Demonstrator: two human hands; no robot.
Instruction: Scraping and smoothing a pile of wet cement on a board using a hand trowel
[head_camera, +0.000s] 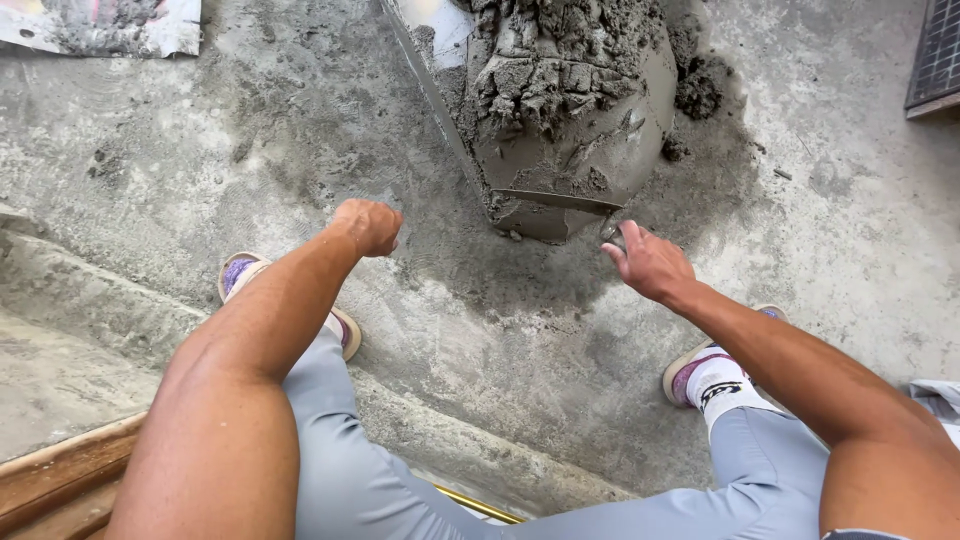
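A heap of wet grey mortar (560, 90) lies on a metal sheet (430, 80) on the concrete ground in front of me. My right hand (650, 262) is closed around the handle of a trowel (560, 200). The trowel's flat blade is pushed into the near foot of the heap. My left hand (368, 225) is curled into a fist just left of the heap, close above the ground. Nothing shows in its grip. I am squatting, with both knees in grey trousers low in the view.
My left foot (240, 275) and my right foot (700, 375) wear sandals on rough concrete. A low concrete step (90, 300) runs along the left. A wooden plank (60, 470) lies at the lower left, a dark grate (935, 55) at the upper right, and a dirty sheet (100, 25) at the upper left.
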